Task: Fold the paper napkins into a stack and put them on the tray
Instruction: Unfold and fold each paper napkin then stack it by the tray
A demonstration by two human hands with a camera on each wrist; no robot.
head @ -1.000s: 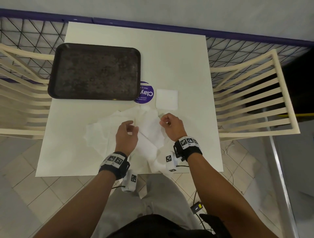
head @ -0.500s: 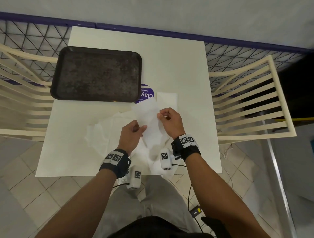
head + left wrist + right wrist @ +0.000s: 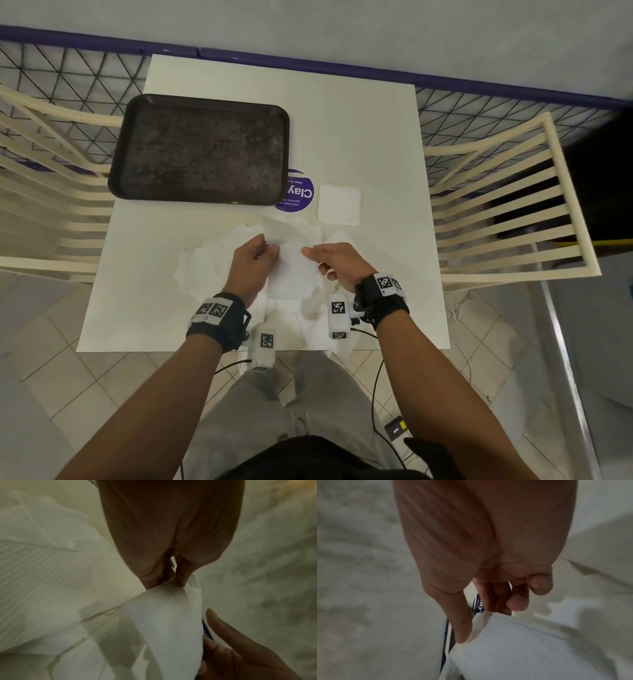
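Since a second ago we have lifted one napkin (image 3: 291,270) off the pile (image 3: 205,263) (tray (image 3: 200,150) bare); left hand (image 3: 250,263) and right hand (image 3: 337,262) pinch its top corners.

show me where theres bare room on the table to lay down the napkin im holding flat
Bare patches on the table: the far right, beyond the folded napkin and right of the tray; the right strip beside the right hand; and the near left corner, left of the left hand. The tray's floor is bare too. Crowded: the loose napkins under and around both hands.
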